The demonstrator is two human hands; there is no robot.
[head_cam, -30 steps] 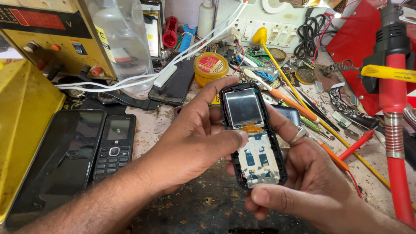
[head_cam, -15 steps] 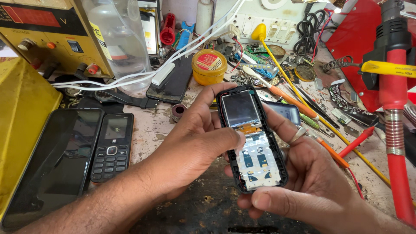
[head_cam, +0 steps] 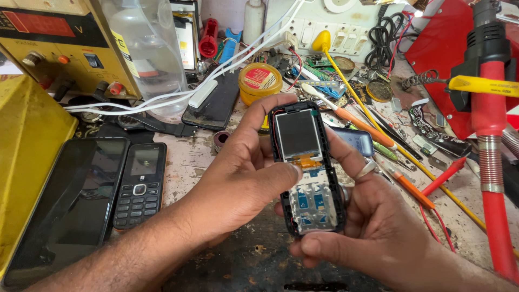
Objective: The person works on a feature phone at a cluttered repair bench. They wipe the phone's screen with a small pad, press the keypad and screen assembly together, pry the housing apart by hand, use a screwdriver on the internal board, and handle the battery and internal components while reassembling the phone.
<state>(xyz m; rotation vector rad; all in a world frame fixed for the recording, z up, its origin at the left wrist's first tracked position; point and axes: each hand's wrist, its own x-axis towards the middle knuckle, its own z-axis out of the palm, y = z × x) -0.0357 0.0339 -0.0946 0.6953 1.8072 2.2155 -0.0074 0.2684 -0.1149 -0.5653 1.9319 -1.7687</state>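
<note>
Left of my fingers, a big yellow case (head_cam: 27, 157) with a rounded edge crowds the bench (head_cam: 189, 157), whose pale top is scuffed and stained. Right of them stands a red hot-air tool (head_cam: 489, 135) with a ribbed metal collar. Beside the case lie a glossy black smartphone (head_cam: 81, 200) and a small keypad phone (head_cam: 139, 185). Beyond my fingers sits a round yellow tin (head_cam: 259, 81) (lid on), among thin orange and yellow screwdrivers. My left hand (head_cam: 238, 184) pinches the opened phone (head_cam: 305, 167) at its edge, thumb pressed on the orange flex ribbon under the grey screen. My right hand (head_cam: 373, 221) cradles it from behind, fingers curled around its black frame, the metal keypad domes bare.
</note>
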